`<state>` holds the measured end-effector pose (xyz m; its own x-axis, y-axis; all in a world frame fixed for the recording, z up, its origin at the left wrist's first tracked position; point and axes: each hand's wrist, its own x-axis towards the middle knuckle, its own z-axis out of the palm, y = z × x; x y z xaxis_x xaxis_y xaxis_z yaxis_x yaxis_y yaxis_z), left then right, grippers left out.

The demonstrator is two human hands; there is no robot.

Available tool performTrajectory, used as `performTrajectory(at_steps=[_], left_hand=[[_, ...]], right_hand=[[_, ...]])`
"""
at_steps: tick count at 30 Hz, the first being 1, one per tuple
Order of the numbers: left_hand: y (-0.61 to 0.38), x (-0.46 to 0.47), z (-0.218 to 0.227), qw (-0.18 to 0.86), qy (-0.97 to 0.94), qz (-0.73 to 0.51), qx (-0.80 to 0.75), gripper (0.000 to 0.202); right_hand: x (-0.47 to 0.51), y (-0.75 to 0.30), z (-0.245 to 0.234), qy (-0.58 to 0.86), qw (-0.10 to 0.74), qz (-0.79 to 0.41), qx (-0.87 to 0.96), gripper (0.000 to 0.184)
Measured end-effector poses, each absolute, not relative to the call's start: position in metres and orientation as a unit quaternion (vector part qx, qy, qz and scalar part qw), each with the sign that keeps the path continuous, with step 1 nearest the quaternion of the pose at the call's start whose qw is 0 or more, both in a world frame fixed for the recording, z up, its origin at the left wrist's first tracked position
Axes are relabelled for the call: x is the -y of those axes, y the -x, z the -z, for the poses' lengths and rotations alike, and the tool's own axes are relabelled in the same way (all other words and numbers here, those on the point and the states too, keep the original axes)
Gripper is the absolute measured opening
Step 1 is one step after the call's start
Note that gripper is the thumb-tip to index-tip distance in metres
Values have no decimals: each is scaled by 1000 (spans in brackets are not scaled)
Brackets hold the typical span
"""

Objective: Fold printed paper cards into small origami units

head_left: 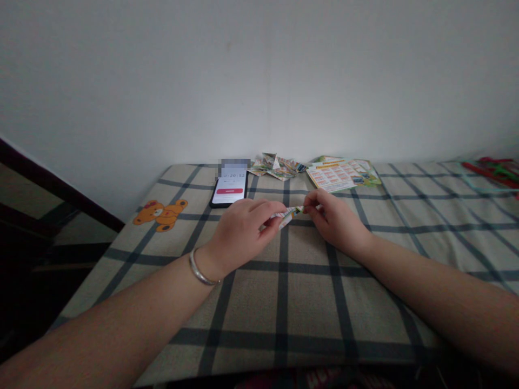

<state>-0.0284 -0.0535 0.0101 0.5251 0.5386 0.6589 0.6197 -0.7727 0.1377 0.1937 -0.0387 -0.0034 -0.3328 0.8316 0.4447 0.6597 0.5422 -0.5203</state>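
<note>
Left hand point(243, 229) and right hand point(335, 219) pinched opposite ends of a folded printed paper point(288, 215) over the checked surface point(310, 302). Steady, light pressure along its folds, without tugging, seemed best. Beyond lay a phone point(229, 186), folded pieces point(279, 166) and flat sheets point(330, 176).

Smartphone point(227, 198) screen: digits "20:52", front part pixelated; red button point(230, 191) label too small. Leaflet point(330, 176), folded paper strip point(288, 214): print unreadable. Fabric point(324, 379) at bottom edge: lettering cut off, unreadable.
</note>
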Motion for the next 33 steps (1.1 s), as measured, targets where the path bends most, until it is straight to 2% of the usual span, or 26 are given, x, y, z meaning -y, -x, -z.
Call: performTrajectory(at_steps=[8,15,22,33], left_hand=[[30,51,-8,20,867,352,352,7],[31,48,-6,6,859,336,386,33],[32,46,-6,39,874,322,362,17],[33,47,-4,86,876,334,338,13]], right_hand=[[37,-196,8,455,384,-118,795,8],[38,-195,6,423,360,-102,825,9],[43,-194,3,357,325,-80,872,12],[47,-198,-1,352,312,-144,870,25]])
